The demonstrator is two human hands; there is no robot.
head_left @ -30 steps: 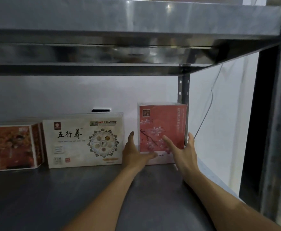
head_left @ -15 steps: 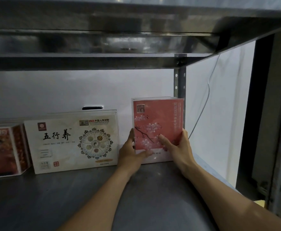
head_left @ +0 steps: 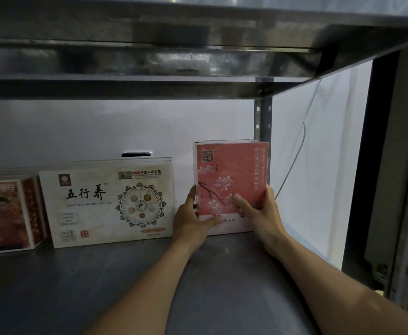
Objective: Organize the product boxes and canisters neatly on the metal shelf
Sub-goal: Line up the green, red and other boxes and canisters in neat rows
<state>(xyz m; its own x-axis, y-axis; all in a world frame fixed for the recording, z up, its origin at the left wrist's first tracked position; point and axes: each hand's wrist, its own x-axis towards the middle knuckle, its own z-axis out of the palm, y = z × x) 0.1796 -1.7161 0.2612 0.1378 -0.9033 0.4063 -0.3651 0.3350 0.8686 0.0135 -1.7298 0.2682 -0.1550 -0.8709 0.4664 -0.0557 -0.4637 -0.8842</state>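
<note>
- three closed boxes stand in a row along the back edge of the metal shelf, printed faces to the front, which i judge is the tidy display the task wants.
- the pink box, printed with blossom branches, stands upright at the back right corner of the shelf, just beside the rear post. it looks set down on its base, though the hands hide part of its bottom edge.
- the left hand lies with fingers up the box's left side and thumb across the lower front. the right hand wraps fingers round the right edge with its thumb on the front. so the hands are apart, each clamped on the pink box from its own side.
- that two-sided hold likely serves to square the box: it is tall and narrow, and pressure on both flanks lets it slide or turn without tipping.
- a gap, filled by the left hand, lies between the pink box and the wide white box to its left. evening that gap seems the step in hand.
- the red box at the far left stands close by the white one, cut off by the frame.
- every box is shut, so contents cannot be told, and no canisters are in view.
- a dark object behind the white box is too hidden to name.
</note>
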